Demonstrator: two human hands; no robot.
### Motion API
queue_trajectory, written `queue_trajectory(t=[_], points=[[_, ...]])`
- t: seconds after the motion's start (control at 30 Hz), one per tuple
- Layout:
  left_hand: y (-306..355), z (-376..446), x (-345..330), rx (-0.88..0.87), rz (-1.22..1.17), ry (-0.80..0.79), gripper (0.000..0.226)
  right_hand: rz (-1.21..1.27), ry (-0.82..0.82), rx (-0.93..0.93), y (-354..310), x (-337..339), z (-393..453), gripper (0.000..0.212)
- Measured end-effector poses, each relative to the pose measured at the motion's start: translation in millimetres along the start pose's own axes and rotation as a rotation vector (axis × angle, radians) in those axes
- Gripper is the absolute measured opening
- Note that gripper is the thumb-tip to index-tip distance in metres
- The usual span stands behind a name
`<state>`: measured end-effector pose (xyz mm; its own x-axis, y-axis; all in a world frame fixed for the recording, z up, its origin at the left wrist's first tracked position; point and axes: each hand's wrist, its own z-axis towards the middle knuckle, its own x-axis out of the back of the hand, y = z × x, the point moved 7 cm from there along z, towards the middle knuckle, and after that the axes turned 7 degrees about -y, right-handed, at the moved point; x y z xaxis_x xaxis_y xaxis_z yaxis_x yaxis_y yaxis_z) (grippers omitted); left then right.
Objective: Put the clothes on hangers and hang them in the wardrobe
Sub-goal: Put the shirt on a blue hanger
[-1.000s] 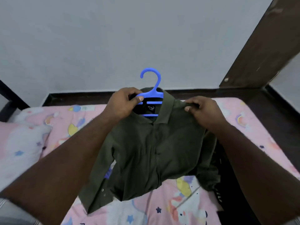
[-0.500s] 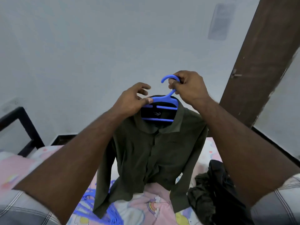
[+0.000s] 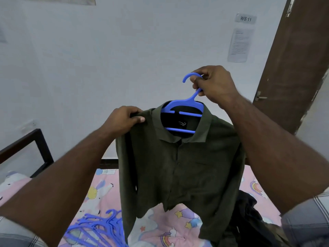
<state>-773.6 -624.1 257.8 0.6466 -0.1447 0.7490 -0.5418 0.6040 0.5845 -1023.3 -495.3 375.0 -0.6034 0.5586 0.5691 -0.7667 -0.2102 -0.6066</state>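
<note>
Your left hand and right hand are bare, as are both forearms; short grey-and-white checked sleeves begin far back from your fingers, above the elbows.

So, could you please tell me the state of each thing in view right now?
Shirt: on the hanger, lifted, hem off the bed.
Hanger: inside the collar, held by its hook.
Right hand: grips the hook.
Left hand: pinches the shirt's shoulder.
Spare hangers: heaped on the bed.
Dark clothes: crumpled on the bed.
Door: cannot tell.
</note>
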Motion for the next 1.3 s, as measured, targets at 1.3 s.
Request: queue_trajectory(t=[1.3], points=[[80.4,-2.1,-32.0,-0.100,0.031,-0.035,0.021,0.218,-0.067,-0.003,-6.2,6.2,-10.4,0.009]])
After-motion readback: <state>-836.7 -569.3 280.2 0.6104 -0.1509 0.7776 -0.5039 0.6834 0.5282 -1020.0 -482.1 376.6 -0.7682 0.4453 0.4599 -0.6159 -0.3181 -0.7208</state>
